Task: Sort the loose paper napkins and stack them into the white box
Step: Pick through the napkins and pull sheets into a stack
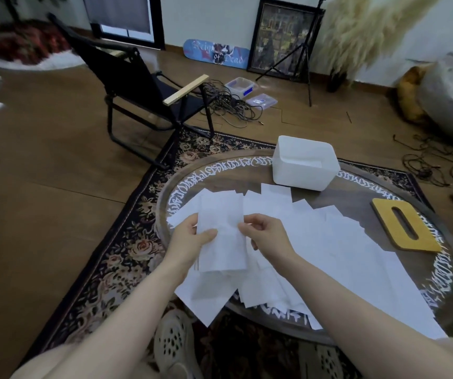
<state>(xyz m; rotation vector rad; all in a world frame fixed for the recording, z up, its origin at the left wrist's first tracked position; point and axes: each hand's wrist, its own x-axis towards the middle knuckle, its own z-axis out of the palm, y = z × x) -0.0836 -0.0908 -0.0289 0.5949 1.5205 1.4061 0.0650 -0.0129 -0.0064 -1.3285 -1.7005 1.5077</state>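
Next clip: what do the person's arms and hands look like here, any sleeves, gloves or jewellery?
Both forearms are bare to the frame edge, with no sleeves showing. The left hand and right hand wear no gloves, and no rings, watch or bracelets are visible.

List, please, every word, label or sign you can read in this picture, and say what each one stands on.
"Reign of Dead", partly blurred: on the blue board leaning against the wall.
White ornamental script around the round table rim: not readable.
Framed picture: too blurred to read.
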